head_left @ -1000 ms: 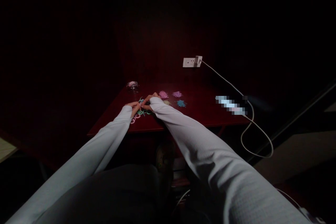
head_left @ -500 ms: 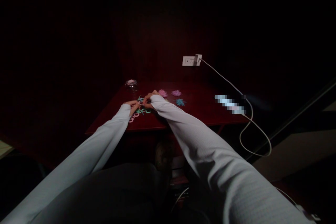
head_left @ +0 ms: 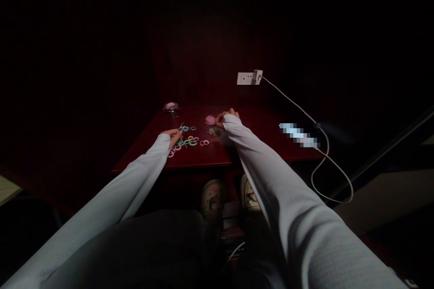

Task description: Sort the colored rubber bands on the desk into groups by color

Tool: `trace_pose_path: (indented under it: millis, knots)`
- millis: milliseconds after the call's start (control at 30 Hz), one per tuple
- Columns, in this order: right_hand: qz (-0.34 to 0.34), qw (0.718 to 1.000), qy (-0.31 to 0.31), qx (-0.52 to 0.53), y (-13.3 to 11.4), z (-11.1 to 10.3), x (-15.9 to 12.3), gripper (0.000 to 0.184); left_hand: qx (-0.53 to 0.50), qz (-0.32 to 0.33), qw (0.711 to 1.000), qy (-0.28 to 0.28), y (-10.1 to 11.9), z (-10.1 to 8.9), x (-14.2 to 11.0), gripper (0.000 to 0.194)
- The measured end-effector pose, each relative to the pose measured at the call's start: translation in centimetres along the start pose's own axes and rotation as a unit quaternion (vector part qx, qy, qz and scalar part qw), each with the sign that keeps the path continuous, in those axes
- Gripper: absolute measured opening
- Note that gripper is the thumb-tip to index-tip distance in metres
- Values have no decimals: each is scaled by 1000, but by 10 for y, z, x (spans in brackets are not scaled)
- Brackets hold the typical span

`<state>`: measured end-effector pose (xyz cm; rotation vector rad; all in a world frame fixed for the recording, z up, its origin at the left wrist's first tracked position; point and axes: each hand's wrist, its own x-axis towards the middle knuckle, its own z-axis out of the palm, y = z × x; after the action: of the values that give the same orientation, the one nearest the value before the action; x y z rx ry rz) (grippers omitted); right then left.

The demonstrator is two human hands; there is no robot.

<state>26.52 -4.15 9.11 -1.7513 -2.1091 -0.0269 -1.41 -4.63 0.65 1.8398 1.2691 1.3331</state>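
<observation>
My left hand [head_left: 173, 137] is at the left of the dark red table, its fingertips pinched together. What they hold, if anything, is too small to make out. Small coloured bands lie around it: pink rings [head_left: 177, 148], green bands [head_left: 192, 143] and blue-green bands [head_left: 185, 128]. Farther right, my right hand [head_left: 228, 117] is bent over the table with curled fingers, their tips partly hidden. A pink heap of thin strands [head_left: 210, 120] lies just left of it, and an olive heap [head_left: 214, 132] lies nearer me. The purple and blue heaps are hidden behind my right hand and sleeve.
A clear round container with pink contents [head_left: 171, 107] stands at the back left. A wall socket [head_left: 249, 78] holds a charger, whose white cable [head_left: 288, 99] loops down past the table's right side to a pixelated device [head_left: 298, 135]. The table's front edge [head_left: 200, 164] is near my knees.
My right hand has moved away from my left hand, rightward to the heaps of strands. More loose bands and the olive heap now show. My left hand has stayed nearly in place.
</observation>
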Motion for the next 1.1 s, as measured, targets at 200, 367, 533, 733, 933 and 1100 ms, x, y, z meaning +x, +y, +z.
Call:
trace_pose_path:
  millis: [200, 367, 533, 733, 933, 1100]
  knots:
    - [-6, 998, -49, -46, 8, 4, -4, 24, 13, 17, 1000, -4, 2, 0, -1, 51]
    - [-21, 998, -53, -42, 4, 4, -7, 21, 17, 14, 1000, -13, 17, -3, -6, 50]
    - [-53, 997, -46, -42, 9, 5, -8, 42, 18, 9, 1000, -19, 26, -5, -9, 50]
    - [-61, 992, -82, -72, 7, 13, -10, 73, 31, 4, 999, -13, 27, -5, -11, 53]
    - [-44, 990, -98, -93, -1, 16, -12, 73, 34, 3, 999, -9, 22, -3, -9, 50]
    - [-32, 992, -87, -82, -4, 14, -12, 67, 36, 0, 999, -23, 2, -5, 4, 46]
